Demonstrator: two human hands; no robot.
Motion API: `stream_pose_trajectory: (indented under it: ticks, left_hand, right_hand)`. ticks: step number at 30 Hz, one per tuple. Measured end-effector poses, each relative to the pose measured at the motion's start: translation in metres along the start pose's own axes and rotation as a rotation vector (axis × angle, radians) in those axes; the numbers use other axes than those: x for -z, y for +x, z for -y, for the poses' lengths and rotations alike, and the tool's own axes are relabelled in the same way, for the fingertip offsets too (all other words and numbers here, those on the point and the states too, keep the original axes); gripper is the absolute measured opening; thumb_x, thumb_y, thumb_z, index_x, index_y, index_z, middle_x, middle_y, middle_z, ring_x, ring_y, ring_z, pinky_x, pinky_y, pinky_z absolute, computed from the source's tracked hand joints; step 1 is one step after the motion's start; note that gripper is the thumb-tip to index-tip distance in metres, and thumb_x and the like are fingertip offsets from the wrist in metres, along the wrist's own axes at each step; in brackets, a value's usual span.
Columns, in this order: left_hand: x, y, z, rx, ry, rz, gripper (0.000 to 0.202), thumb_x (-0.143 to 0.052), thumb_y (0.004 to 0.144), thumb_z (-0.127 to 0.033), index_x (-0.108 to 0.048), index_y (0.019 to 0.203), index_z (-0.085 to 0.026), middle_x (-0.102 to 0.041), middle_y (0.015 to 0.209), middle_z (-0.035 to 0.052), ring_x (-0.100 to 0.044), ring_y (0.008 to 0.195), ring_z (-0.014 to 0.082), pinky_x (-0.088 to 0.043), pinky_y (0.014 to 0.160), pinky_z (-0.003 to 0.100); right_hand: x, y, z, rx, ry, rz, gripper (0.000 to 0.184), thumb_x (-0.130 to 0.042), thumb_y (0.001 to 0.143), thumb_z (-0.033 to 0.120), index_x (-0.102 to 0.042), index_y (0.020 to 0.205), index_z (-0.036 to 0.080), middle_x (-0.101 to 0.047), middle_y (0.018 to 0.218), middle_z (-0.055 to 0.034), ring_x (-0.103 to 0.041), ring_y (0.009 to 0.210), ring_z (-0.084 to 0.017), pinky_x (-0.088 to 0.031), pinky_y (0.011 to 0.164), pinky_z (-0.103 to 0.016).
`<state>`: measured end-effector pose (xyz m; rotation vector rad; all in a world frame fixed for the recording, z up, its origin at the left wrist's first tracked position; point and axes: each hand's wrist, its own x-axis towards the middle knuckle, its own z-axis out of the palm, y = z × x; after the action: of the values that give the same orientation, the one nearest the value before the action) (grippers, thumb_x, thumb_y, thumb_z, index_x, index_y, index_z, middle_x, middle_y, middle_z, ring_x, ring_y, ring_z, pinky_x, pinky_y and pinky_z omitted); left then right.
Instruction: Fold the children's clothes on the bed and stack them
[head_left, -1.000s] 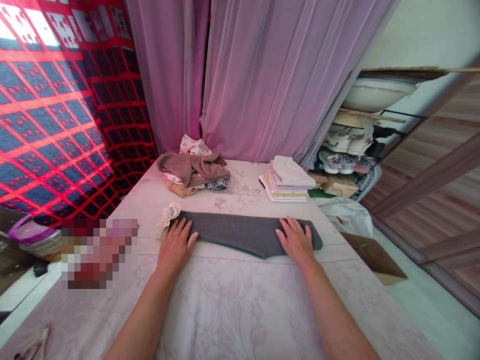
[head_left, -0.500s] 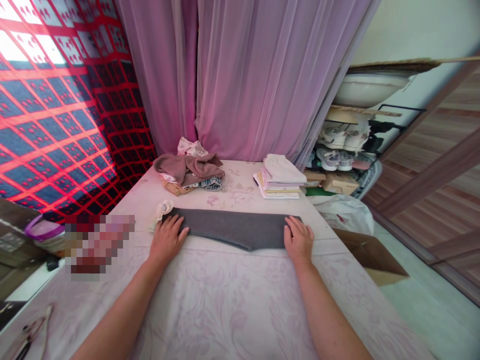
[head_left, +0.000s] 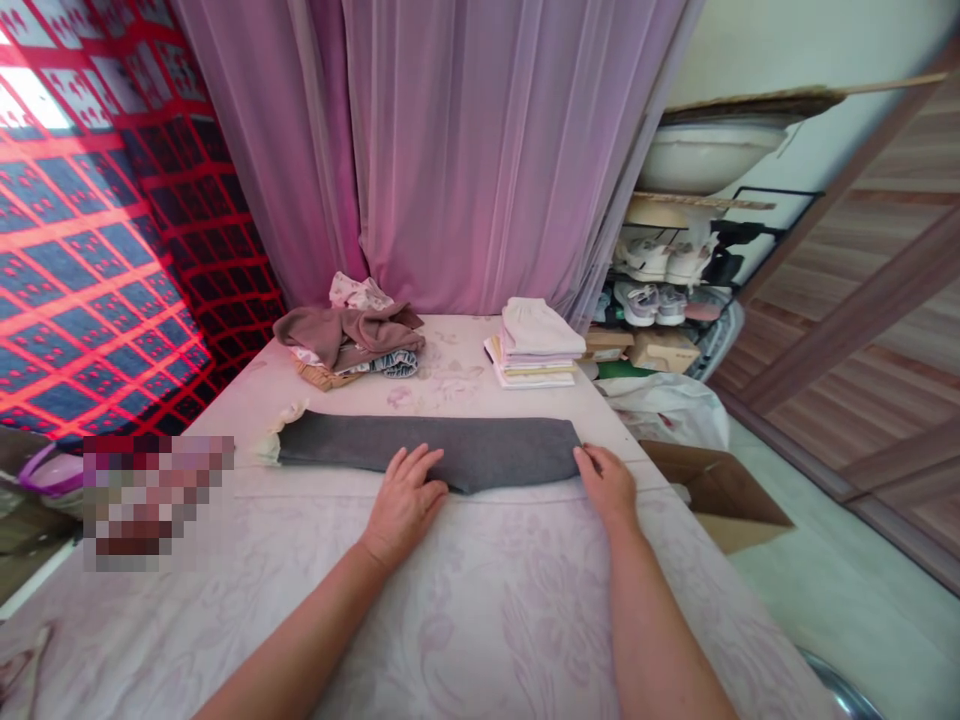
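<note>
A pair of dark grey pants (head_left: pixel 502 450), folded lengthwise, lies flat across the table, with a cream ruffled cuff (head_left: pixel 279 432) at its left end. My left hand (head_left: pixel 405 500) rests on the lower edge near the middle, fingers stretched out and grasping nothing. At the right end, my right hand (head_left: pixel 609 485) pinches the edge of the pants between thumb and fingers.
On the patterned tablecloth (head_left: pixel 450 640), a basket (head_left: pixel 326 374) heaped with clothes stands back left. A stack of folded light clothes (head_left: pixel 536 345) sits back right. An open cardboard box (head_left: pixel 720 490) and shoe shelves (head_left: pixel 660 270) are beyond the right edge.
My left hand has moved right from the cuff to the middle of the pants. My right hand has gone from lying flat to pinching the right end. The view has shifted slightly right.
</note>
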<state>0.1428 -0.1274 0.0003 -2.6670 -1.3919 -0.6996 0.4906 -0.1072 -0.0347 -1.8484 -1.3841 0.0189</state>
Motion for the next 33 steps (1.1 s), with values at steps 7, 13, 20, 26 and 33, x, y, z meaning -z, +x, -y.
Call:
stream_pose_trajectory:
  ticks: [7,13,20,26,33]
  left_hand:
    - [-0.016,0.004,-0.023,0.195,-0.110,-0.025,0.016,-0.060,0.085,-0.026,-0.074,0.092,-0.029,-0.058,0.132,0.0056,-0.046,0.128,0.0293,-0.031,0.108,0.057]
    - [-0.027,0.002,-0.044,0.426,-0.115,-0.002,0.020,-0.063,0.084,-0.031,-0.073,0.101,-0.029,-0.045,0.145,0.0096,-0.034,0.137,0.0355,-0.023,0.106,0.065]
    - [-0.025,0.004,-0.049,0.529,-0.167,0.009,0.013,-0.064,0.083,-0.031,-0.075,0.088,-0.031,-0.048,0.143,0.0063,-0.030,0.139,0.0326,-0.020,0.109,0.062]
    - [-0.020,0.000,-0.045,0.451,-0.125,0.054,0.014,-0.063,0.082,-0.028,-0.075,0.086,-0.033,-0.050,0.141,0.0031,-0.033,0.137,0.0330,-0.018,0.109,0.064]
    - [-0.004,0.000,-0.043,0.101,0.015,0.038,0.022,-0.053,0.089,-0.025,-0.075,0.088,-0.029,-0.054,0.138,0.0050,-0.038,0.134,0.0344,-0.016,0.110,0.067]
  right_hand:
    - [-0.002,-0.001,0.003,0.006,-0.101,0.000,0.049,-0.039,0.082,0.056,-0.071,0.081,0.018,-0.072,0.087,-0.0113,-0.063,0.083,-0.025,-0.045,0.079,-0.036]
    - [-0.002,-0.001,0.007,-0.001,-0.181,-0.002,0.047,-0.038,0.085,0.051,-0.071,0.082,0.018,-0.071,0.082,-0.0108,-0.062,0.079,-0.024,-0.042,0.075,-0.033]
    - [0.000,-0.002,0.010,0.009,-0.205,0.006,0.049,-0.036,0.087,0.050,-0.072,0.083,0.017,-0.071,0.080,-0.0111,-0.061,0.078,-0.023,-0.040,0.074,-0.032]
    - [-0.001,-0.003,0.012,-0.025,-0.214,0.012,0.046,-0.038,0.087,0.048,-0.072,0.086,0.016,-0.071,0.085,-0.0125,-0.061,0.080,-0.023,-0.040,0.076,-0.033]
    - [-0.006,-0.001,0.010,-0.101,-0.125,-0.042,0.037,-0.050,0.080,0.046,-0.067,0.099,0.018,-0.072,0.092,-0.0095,-0.062,0.080,-0.022,-0.043,0.079,-0.035]
